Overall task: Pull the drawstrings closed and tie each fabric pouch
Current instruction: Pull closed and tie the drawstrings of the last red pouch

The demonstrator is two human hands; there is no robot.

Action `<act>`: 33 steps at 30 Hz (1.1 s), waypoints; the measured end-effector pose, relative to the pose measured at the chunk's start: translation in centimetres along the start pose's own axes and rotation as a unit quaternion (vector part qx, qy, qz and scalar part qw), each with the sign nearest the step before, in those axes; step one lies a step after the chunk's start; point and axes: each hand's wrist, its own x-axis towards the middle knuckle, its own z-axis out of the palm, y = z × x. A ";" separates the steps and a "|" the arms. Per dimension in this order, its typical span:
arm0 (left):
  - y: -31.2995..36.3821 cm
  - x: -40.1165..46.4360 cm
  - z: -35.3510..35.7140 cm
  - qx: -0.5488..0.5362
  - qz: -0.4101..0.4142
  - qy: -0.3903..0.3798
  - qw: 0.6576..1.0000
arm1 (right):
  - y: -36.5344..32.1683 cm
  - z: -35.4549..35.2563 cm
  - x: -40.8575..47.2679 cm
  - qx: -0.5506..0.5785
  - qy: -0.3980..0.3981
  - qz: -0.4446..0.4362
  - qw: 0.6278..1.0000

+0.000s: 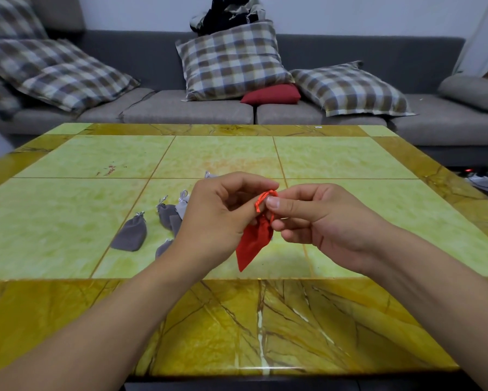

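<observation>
A red pouch (254,240) is held above the near middle of the bench (67,198), its body hanging down and tilted. Its orange-red drawstring (262,199) is looped at the gathered neck and pinched from both sides: the left hand (220,218) is curled round the cord, and the grip of the right hand (322,218) is closed on it between thumb and fingers. Just left of the hands, several grey pouches (131,234) are laid on the bench, partly hidden by the left hand. Behind the bench, checked cushions (231,60) are propped on a grey sofa (186,108).
</observation>
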 end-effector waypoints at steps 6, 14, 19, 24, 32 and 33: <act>0.3 0.1 -0.3 -0.041 -0.037 -0.017 0.998 | -0.4 0.1 -0.2 -0.001 -0.027 -0.005 1.000; 0.2 0.6 -1.6 -0.064 -0.043 -0.072 0.994 | -0.6 0.1 -0.4 0.012 -0.059 -0.019 0.998; 0.1 0.7 -1.2 -0.052 -0.046 -0.047 0.997 | -0.6 -0.2 -0.2 0.016 -0.056 -0.026 0.998; -0.2 0.9 -0.7 -0.154 -0.114 0.073 0.979 | -0.9 -1.3 0.1 -0.023 0.004 -0.047 0.999; 0.4 2.0 -1.4 -0.338 -0.215 0.151 0.904 | -2.0 -3.4 0.4 -0.176 0.070 -0.092 0.978; 0.5 2.0 -1.5 -0.353 -0.226 0.125 0.899 | -2.0 -3.5 0.3 -0.119 0.052 -0.085 0.988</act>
